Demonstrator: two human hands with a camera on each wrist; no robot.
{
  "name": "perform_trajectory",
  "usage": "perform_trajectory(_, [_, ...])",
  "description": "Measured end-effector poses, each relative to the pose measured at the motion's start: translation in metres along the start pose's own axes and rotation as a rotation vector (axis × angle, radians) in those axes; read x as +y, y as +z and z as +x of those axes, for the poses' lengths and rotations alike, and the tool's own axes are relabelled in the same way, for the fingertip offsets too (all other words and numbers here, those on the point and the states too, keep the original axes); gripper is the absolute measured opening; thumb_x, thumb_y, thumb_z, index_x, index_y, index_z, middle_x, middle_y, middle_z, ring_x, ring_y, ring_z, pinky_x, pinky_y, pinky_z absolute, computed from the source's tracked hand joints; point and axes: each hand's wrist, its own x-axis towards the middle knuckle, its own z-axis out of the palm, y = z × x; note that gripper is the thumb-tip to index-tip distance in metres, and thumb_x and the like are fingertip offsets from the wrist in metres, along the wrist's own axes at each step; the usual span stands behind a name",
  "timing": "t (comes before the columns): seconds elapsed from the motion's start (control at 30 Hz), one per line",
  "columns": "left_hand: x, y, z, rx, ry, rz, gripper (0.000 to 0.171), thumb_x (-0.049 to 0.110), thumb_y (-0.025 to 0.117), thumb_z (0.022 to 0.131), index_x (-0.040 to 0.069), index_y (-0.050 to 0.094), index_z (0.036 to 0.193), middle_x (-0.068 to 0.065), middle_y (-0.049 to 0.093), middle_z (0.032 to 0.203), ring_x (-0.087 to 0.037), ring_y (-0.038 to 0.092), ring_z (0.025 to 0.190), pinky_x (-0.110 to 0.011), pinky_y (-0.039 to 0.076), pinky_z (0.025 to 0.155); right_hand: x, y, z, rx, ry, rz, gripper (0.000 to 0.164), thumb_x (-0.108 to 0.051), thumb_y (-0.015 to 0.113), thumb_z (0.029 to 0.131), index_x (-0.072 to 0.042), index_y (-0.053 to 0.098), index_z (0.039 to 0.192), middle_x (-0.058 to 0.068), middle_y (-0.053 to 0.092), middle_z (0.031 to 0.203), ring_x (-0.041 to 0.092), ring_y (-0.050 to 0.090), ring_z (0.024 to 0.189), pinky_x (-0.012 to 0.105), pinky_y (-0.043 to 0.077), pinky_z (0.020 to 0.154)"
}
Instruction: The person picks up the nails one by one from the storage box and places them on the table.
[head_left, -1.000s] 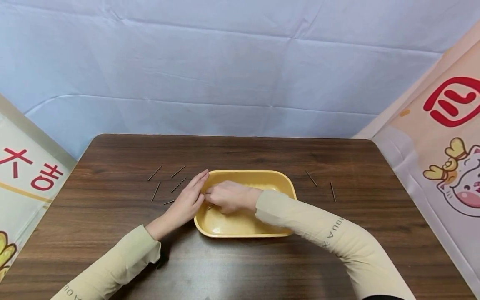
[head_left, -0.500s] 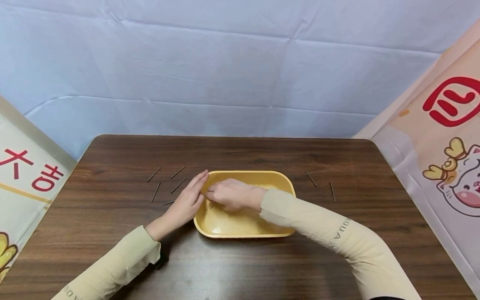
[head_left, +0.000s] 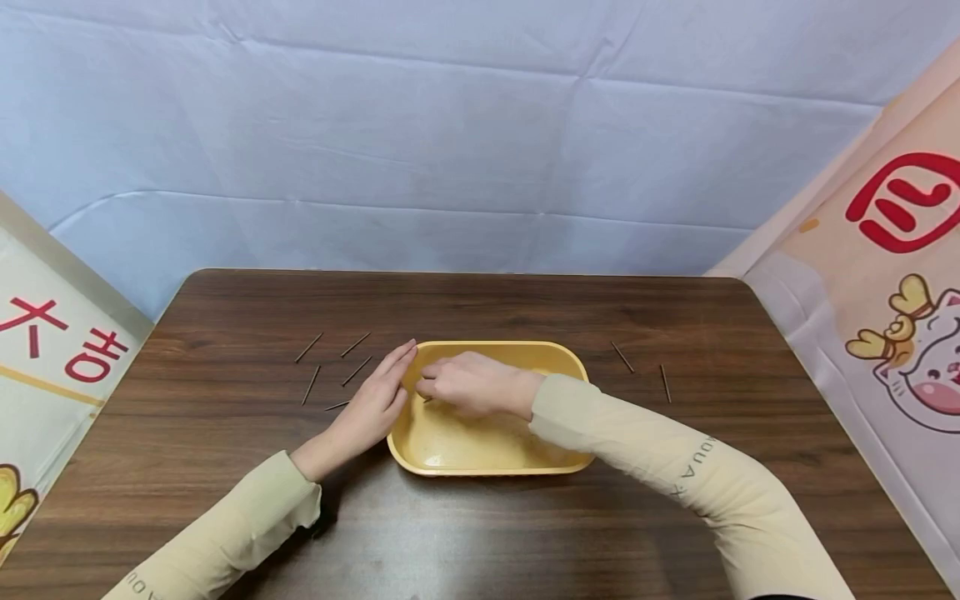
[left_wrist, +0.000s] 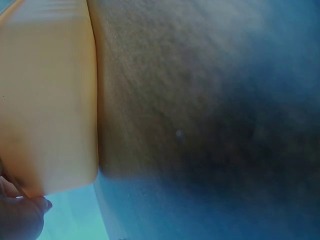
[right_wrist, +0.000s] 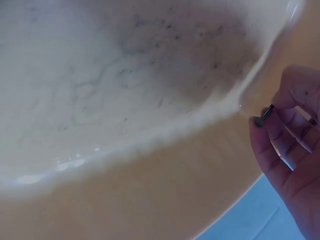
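Observation:
A yellow plastic basin [head_left: 480, 454] stands on the table. My left hand [head_left: 373, 396] rests along its left rim with the fingers straight; in the left wrist view its thumb [left_wrist: 22, 217] touches the lower corner of the basin's outer wall [left_wrist: 50, 100]. Inside the basin, toward its left end, is my right hand [head_left: 476, 385]. As the right wrist view shows, its thumb and fingertips pinch a small dark nail [right_wrist: 264, 116], the flat head facing out. Another bit of metal [right_wrist: 313, 121] shows between the fingers behind. Grey smudges mark the basin's pale floor [right_wrist: 100, 90].
Several loose nails lie left of the basin, among them one nail [head_left: 311, 385] and another [head_left: 356, 371]. To the right lie two more, a slanted nail [head_left: 622, 357] and a steeper nail [head_left: 666, 383]. Fabric screens [head_left: 450, 150] rise behind the wooden table [head_left: 465, 542] and at both sides.
My right hand has drawn slightly to the right and up inside the basin, away from its left end. The left hand and the nails on the table have stayed put.

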Motion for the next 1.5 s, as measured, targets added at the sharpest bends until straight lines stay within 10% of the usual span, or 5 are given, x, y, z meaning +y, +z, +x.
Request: perform_trajectory(1.5, [0.0,0.001,0.0,0.007,0.01,0.013,0.049,-0.009,0.044,0.084,-0.011,0.037,0.132,-0.021,0.035,0.14,-0.031,0.035,0.128,-0.043,0.03,0.103,0.016,-0.013,-0.035,0.255,-0.102,-0.222,0.013,-0.005,0.057,0.082,-0.018,0.059,0.085,-0.003,0.048,0.075,0.015,0.045,0.069,0.023,0.037,0.053])
